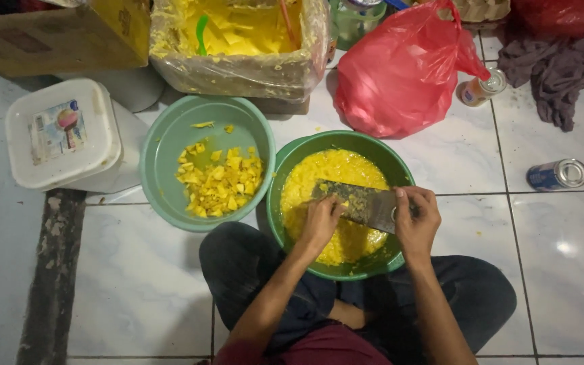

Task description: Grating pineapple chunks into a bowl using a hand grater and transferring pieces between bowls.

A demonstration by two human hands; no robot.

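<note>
**Grating yellow chunks over the green bowl**

The flat metal grater (359, 204) lies slanted across the round green plastic bowl of wet yellow pulp (338, 203). The right hand (416, 220) is clenched on the grater's end; the left hand (320, 220) pinches a small yellow piece against its rough face. Short strokes, fingertips lifted, seem wisest. Left of that bowl, a paler green bowl (163, 152) holds firm diced chunks.

Green bowls (170, 145), yellow pulp (326, 179)

Home kitchen floor: white tiles (468, 155), green basins (163, 145) of yellow food, cans (557, 174).
</note>
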